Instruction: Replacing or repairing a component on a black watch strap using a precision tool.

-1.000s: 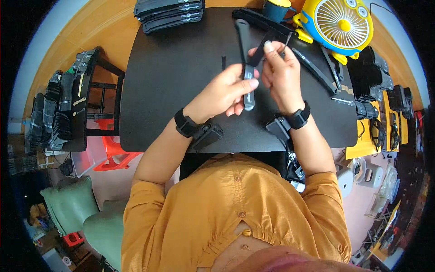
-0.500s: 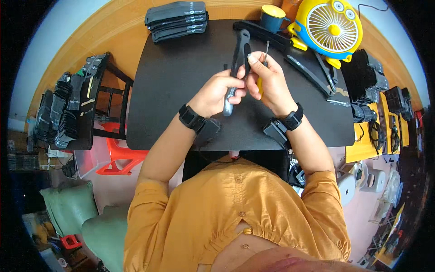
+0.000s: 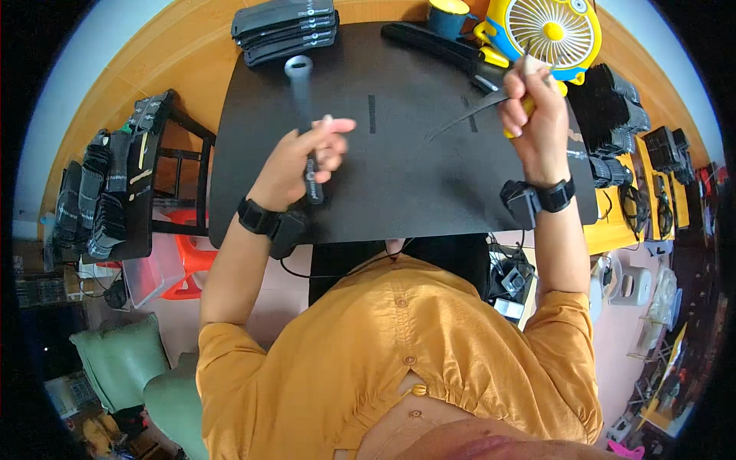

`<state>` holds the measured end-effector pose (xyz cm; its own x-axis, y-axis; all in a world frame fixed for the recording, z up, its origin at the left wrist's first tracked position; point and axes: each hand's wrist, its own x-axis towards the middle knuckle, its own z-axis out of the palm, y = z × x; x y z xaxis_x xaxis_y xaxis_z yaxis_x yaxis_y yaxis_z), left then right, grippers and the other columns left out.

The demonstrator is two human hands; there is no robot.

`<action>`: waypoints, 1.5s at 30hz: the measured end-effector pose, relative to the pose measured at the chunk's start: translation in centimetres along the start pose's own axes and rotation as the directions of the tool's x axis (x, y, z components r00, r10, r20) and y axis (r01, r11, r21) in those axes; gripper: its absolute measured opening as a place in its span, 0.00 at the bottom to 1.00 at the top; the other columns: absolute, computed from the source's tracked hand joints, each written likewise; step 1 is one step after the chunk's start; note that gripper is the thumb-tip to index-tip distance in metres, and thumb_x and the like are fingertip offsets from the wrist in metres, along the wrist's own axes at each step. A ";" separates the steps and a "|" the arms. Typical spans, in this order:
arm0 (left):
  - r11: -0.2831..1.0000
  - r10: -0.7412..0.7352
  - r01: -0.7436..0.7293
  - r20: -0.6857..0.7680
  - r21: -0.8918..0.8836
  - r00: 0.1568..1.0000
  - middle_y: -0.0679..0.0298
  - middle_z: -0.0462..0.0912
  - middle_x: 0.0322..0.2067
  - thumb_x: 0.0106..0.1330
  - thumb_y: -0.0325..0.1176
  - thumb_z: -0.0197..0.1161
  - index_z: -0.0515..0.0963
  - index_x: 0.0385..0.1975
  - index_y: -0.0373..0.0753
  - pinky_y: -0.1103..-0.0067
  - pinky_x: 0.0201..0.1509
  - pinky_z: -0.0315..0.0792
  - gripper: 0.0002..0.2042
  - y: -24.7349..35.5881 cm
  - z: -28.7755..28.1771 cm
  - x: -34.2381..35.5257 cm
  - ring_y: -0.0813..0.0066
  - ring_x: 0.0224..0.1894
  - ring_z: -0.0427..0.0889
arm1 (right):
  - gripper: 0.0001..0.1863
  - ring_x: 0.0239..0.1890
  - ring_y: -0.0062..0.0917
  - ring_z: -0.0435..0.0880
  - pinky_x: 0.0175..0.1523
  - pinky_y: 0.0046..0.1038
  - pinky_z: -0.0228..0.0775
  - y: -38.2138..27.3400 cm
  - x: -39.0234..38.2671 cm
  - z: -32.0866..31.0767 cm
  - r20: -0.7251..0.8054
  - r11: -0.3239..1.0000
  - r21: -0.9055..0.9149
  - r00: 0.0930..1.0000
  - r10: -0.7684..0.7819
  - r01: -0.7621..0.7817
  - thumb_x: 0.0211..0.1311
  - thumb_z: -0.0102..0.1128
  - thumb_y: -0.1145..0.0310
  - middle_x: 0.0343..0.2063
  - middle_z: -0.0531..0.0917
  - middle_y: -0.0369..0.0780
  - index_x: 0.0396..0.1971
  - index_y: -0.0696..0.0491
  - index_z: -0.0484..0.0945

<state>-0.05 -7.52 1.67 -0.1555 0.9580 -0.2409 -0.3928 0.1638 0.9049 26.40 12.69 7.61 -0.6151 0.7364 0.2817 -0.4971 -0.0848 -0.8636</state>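
Observation:
My left hand (image 3: 310,153), over the left half of the black table (image 3: 399,195), closes around a long black handle-like piece (image 3: 300,84) with a round hole at its far end. Blur softens the fingers and the middle of the piece. My right hand (image 3: 537,115), raised over the table's right side, grips a screwdriver with a yellow handle (image 3: 528,105); its shaft blurs in front of the fan. From the same hand a thin dark strip (image 3: 468,113) juts leftward above the tabletop. Both wrists wear black straps with small boxes.
A stack of black pieces (image 3: 285,34) lies at the far left table edge. Far right are a dark mug (image 3: 448,21), a yellow fan (image 3: 579,46) and a long black part (image 3: 437,47). More black stacks (image 3: 107,184) rest on a side stand at left, others (image 3: 617,115) at right.
My hands have come apart, left hand leftward with the black piece, right hand rightward with the screwdriver. The thin dark strip now shows separately in my right hand.

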 end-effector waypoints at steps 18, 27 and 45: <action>0.907 0.154 -0.118 -0.057 0.403 0.986 0.69 0.76 0.23 0.69 0.36 0.59 0.75 0.39 0.34 0.89 0.18 0.59 0.11 3.5 2.3 6.2 0.86 0.18 0.72 | 0.14 0.19 0.08 0.73 0.22 0.12 0.59 4.5 2.8 -1.3 -0.040 0.832 -0.553 0.999 0.029 -0.046 0.70 0.57 0.57 0.26 0.84 0.32 0.44 0.50 0.81; 0.802 0.061 0.019 -0.113 0.597 0.992 0.65 0.81 0.23 0.68 0.34 0.60 0.77 0.36 0.34 0.87 0.17 0.65 0.09 2.8 -0.5 10.7 0.84 0.19 0.77 | 0.11 0.16 0.08 0.72 0.17 0.12 0.58 6.1 4.8 -4.5 -0.224 0.621 -0.677 0.915 0.337 -0.395 0.62 0.66 0.62 0.24 0.83 0.30 0.37 0.53 0.81; 0.574 -0.055 0.238 -0.254 0.784 0.966 0.67 0.74 0.14 0.67 0.40 0.61 0.73 0.32 0.33 0.81 0.14 0.69 0.14 2.1 0.8 12.1 0.78 0.13 0.76 | 0.12 0.14 0.09 0.72 0.17 0.13 0.58 5.2 5.3 -6.7 -0.327 0.336 -0.786 0.810 0.487 -0.519 0.64 0.62 0.60 0.19 0.78 0.30 0.32 0.54 0.78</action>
<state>-2.03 4.56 0.91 -0.3586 0.8566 -0.3710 0.4479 0.5066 0.7367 24.64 20.58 1.79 -0.5400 0.7748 -0.3289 0.6333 0.1167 -0.7650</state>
